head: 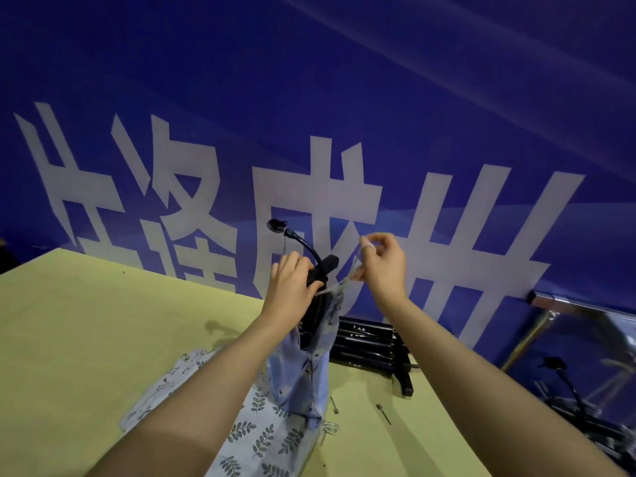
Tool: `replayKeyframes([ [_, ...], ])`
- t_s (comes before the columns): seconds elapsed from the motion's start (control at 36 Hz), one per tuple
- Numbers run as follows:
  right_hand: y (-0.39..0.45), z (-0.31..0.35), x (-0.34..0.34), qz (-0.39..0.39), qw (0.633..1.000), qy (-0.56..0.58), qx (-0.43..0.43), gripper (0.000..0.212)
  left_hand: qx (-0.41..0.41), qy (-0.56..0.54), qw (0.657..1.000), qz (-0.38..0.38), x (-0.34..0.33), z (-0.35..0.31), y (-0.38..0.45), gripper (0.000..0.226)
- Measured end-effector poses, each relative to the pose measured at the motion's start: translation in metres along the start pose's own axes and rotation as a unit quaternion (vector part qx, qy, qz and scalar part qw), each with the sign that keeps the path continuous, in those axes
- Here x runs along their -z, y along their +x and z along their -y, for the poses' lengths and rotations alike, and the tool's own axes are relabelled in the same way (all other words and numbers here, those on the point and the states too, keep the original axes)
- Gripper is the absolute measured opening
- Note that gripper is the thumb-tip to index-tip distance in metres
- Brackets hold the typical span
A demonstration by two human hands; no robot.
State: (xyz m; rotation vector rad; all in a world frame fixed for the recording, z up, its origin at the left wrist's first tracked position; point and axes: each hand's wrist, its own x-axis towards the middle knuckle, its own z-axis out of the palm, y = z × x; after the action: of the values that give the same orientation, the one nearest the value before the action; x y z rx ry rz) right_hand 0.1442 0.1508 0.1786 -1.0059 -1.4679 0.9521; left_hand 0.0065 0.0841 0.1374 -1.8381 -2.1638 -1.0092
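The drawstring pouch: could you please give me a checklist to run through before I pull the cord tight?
1. Left hand grips the black tool at the pouch mouth: ok.
2. Right hand pinches the cord: ok.
3. Tool fully inside pouch: not ok, top and hose stick out.
4. Two metal needles packed: not ok, they lie on the table.
5. Cord clear of hose: cannot tell.
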Motion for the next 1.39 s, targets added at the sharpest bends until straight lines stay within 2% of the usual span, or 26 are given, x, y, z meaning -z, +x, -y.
replayKeyframes([
  [0.08,0.008,0.012,-0.009,0.019,0.995,0.041,-0.089,0.043,-0.004,0.02,1.0,0.007,0.004,-0.001,0.0,0.025],
  [0.14,0.011,0.02,-0.015,0.027,0.996,0.022,-0.086,0.053,-0.002,0.024,1.0,0.019,0.007,-0.002,0.001,0.025],
  [0.25,0.016,0.037,-0.018,0.009,0.999,-0.044,-0.015,0.056,0.014,-0.012,0.999,0.035,0.012,-0.004,0.004,0.024],
  [0.36,0.021,0.058,-0.017,-0.005,0.999,-0.013,-0.046,0.06,0.01,-0.028,0.999,0.026,0.019,-0.007,0.01,0.021],
  [0.47,0.031,0.083,-0.014,0.0,0.997,0.023,-0.077,0.055,-0.01,-0.016,1.0,0.01,0.026,-0.015,0.016,0.02],
  [0.69,0.032,0.108,0.015,-0.026,0.992,-0.116,0.048,0.051,-0.034,0.0,0.999,-0.017,0.027,-0.039,0.015,0.019],
  [0.78,0.033,0.112,0.031,-0.027,0.993,-0.112,0.033,0.048,-0.04,0.003,0.999,-0.036,0.022,-0.051,0.014,0.019],
  [0.86,0.029,0.116,0.05,-0.009,0.998,-0.054,-0.007,0.047,-0.051,0.009,0.998,-0.044,0.018,-0.066,0.013,0.019],
  [0.97,0.017,0.12,0.075,0.038,0.999,-0.009,0.003,0.046,-0.077,0.033,0.996,-0.027,0.011,-0.087,0.008,0.024],
  [1.06,0.012,0.117,0.094,0.038,0.998,-0.016,0.048,0.044,-0.076,0.007,0.997,-0.021,0.008,-0.107,0.002,0.024],
  [1.17,0.007,0.114,0.119,0.051,0.997,0.024,0.057,0.033,-0.052,-0.032,0.998,-0.017,0.005,-0.134,-0.009,0.026],
  [1.25,0.004,0.113,0.136,0.055,0.996,0.067,0.035,0.028,-0.043,-0.079,0.996,0.018,0.0,-0.153,-0.022,0.025],
  [1.39,-0.01,0.106,0.163,0.047,0.997,0.048,0.044,0.029,-0.028,-0.128,0.988,0.082,-0.016,-0.182,-0.047,0.024],
])
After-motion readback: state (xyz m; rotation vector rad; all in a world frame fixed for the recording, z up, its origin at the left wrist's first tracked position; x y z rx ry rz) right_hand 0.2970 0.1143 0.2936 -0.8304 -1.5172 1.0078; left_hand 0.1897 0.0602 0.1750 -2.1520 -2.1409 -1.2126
